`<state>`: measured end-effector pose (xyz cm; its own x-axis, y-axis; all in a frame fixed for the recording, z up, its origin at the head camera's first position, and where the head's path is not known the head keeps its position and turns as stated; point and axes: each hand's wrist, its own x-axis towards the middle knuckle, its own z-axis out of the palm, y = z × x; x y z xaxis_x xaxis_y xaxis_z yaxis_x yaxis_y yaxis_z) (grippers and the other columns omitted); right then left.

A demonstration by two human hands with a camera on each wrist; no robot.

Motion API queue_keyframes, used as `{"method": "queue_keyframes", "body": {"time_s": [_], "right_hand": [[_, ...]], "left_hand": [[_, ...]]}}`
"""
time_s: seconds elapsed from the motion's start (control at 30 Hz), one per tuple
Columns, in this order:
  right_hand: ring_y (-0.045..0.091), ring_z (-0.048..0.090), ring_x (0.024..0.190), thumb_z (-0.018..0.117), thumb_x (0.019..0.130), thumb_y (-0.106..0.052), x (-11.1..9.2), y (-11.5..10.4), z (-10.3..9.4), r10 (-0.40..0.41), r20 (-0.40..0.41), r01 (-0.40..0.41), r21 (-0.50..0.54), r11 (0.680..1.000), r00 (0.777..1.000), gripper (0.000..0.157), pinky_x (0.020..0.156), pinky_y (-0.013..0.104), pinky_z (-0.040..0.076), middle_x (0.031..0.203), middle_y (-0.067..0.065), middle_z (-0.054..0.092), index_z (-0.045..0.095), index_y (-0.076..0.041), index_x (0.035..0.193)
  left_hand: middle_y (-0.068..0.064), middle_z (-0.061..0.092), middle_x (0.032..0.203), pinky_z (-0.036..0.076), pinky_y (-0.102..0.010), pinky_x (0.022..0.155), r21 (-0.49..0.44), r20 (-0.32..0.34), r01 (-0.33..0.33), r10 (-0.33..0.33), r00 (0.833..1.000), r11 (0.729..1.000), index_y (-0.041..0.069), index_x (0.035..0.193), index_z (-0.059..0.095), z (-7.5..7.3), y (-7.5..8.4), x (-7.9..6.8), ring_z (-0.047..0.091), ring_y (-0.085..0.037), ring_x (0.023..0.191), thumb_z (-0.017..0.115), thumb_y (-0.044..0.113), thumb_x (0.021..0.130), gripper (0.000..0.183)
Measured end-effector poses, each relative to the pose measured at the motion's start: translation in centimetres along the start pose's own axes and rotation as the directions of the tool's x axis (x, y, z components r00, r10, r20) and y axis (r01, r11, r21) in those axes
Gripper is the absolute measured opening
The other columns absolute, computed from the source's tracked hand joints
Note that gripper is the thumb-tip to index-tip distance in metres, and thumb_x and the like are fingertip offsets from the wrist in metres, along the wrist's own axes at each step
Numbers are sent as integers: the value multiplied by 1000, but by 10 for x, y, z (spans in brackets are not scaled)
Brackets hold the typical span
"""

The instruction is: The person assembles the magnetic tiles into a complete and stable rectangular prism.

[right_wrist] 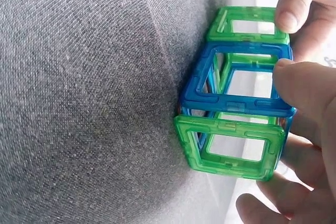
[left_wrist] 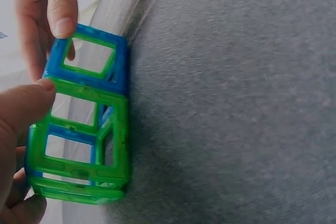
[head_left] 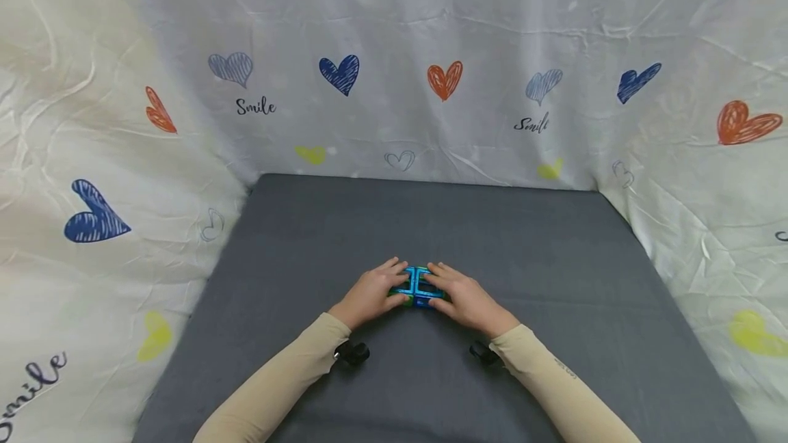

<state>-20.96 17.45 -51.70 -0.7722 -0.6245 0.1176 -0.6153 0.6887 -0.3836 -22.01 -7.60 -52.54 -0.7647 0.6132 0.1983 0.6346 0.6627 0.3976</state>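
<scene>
Two box shapes built from see-through magnetic tiles stand side by side on the grey table between the hands. The left box shows a green front tile point(left_wrist: 79, 168) and a green side. Its neighbour has a blue front tile point(right_wrist: 236, 102) and a green outer side tile point(right_wrist: 231, 170). In the head view both tops look blue. My left hand point(head_left: 369, 294) grips the left box, thumb at the front tile's upper edge and fingers round the far side. Likewise my right hand point(head_left: 470, 299) holds the right box, its thumb on the blue tile's upper edge.
The grey cloth-covered table point(head_left: 431, 224) runs back to a white curtain point(head_left: 394, 115) printed with hearts and "Smile". The curtain also hangs at both sides. Black wrist cameras sit under the left cuff point(head_left: 326, 333) and right cuff point(head_left: 507, 344).
</scene>
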Motion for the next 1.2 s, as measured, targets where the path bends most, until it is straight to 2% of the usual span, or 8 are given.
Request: {"method": "queue_keyframes", "body": {"time_s": [0.33,0.7,0.87,1.0,1.2], "right_hand": [[44,48,142,71,97,-24,3,-4,-7,-28,16,28,-33,999,999,56,109,55,47,154,23,48,56,0,144],[46,49,140,72,96,-22,8,-5,-9,-27,31,28,-29,999,999,47,107,57,48,154,24,48,63,-3,138],[44,49,140,71,96,-24,8,-3,-8,-7,21,7,-9,1000,1000,46,108,57,47,154,23,49,64,-5,138],[44,49,141,68,99,-25,7,-3,-7,12,10,-12,17,1000,1000,38,109,58,46,154,21,49,70,-7,132],[45,51,139,68,98,-21,7,-4,-6,-3,-19,3,12,1000,1000,29,107,58,47,152,23,51,76,-7,122]], "left_hand": [[-17,55,150,49,-47,109,26,-14,4,-3,1000,1000,4,134,67,1,-2,-3,46,-33,145,72,33,95,48],[-14,54,152,46,-47,112,13,-25,34,-34,999,999,4,135,66,4,-4,-3,44,-33,147,71,34,96,49],[-16,54,151,45,-48,112,-8,-51,35,-35,998,999,3,134,67,7,-3,-2,44,-34,147,66,33,100,45],[-17,55,150,44,-49,113,-17,-69,32,-33,997,999,2,132,68,8,-2,-2,45,-36,146,64,30,101,42],[-19,56,148,46,-50,111,-32,-91,27,-30,995,999,1,128,70,8,0,0,46,-39,144,66,28,100,39]]}}
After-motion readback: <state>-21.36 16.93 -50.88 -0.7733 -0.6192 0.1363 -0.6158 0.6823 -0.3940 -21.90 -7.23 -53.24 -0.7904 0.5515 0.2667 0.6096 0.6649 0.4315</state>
